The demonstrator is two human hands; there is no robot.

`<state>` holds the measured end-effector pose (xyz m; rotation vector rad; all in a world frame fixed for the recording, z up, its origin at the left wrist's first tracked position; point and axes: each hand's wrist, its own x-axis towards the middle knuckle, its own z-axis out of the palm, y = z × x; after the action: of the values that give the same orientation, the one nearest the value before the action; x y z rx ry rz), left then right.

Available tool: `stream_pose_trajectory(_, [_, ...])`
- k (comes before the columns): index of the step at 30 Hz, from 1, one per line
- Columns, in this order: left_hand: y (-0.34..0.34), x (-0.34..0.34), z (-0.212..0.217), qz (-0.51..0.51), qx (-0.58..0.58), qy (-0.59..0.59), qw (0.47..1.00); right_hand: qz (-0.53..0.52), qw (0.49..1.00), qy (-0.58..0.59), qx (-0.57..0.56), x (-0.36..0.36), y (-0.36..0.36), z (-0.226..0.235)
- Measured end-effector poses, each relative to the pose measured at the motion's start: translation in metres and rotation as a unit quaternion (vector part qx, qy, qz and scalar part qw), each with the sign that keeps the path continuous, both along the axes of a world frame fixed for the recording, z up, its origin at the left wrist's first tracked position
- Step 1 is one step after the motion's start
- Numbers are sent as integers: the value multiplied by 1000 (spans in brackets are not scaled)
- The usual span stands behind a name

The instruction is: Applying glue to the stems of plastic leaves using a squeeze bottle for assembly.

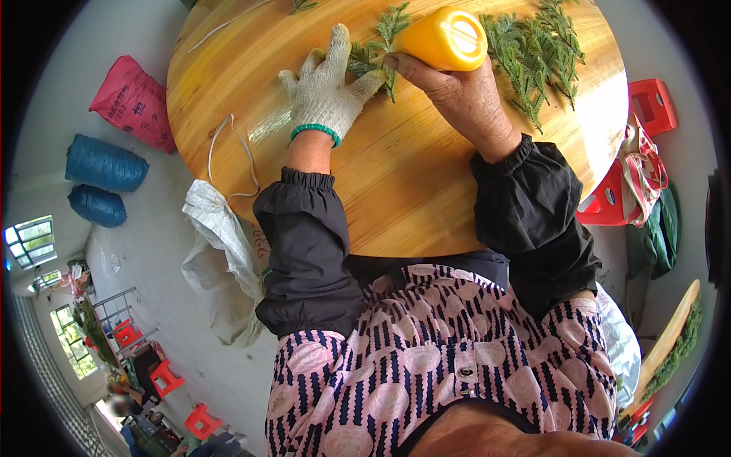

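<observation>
My left hand [326, 95], in a whitish knit glove with a green cuff, lies on the round wooden table [403, 183] with its fingers spread. Its thumb reaches over a green feathery sprig [391, 24], which looks artificial. A yellow squeeze bottle [426, 42] is wrapped by my bare right hand [470, 103]. The bottle is tilted, base toward me, its narrower end pointing down at that sprig; its tip is hidden. More green sprigs [533, 53] lie in a loose pile right of the bottle. Black sleeve covers are on both forearms.
A white cord [212, 148] curls on the table's left side. A white woven sack [217, 213] hangs by the near left edge. Pink [133, 103] and blue sacks [106, 164] stand left on the floor. Red stools [653, 105] and bags are at right. A person sits far lower left.
</observation>
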<state>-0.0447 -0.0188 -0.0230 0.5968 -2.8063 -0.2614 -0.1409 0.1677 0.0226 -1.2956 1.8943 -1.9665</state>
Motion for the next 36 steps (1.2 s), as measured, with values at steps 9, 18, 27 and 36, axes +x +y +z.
stream_pose_trajectory(9, [1, 3, 0, 10, -23, -2, 1000, -15, 999, -31, 3, 6, 9, 1])
stream_pose_trajectory(18, [2, 5, 1, -7, -17, -25, 1000, -46, 998, 47, 0, 5, 18, 1])
stream_pose_trajectory(27, [1, 1, -11, -12, -97, -18, 995, -22, 996, -78, -27, 8, 22, 0])
stream_pose_trajectory(36, [9, 2, -8, 11, -122, -23, 992, -12, 998, -26, -57, 6, 18, 5])
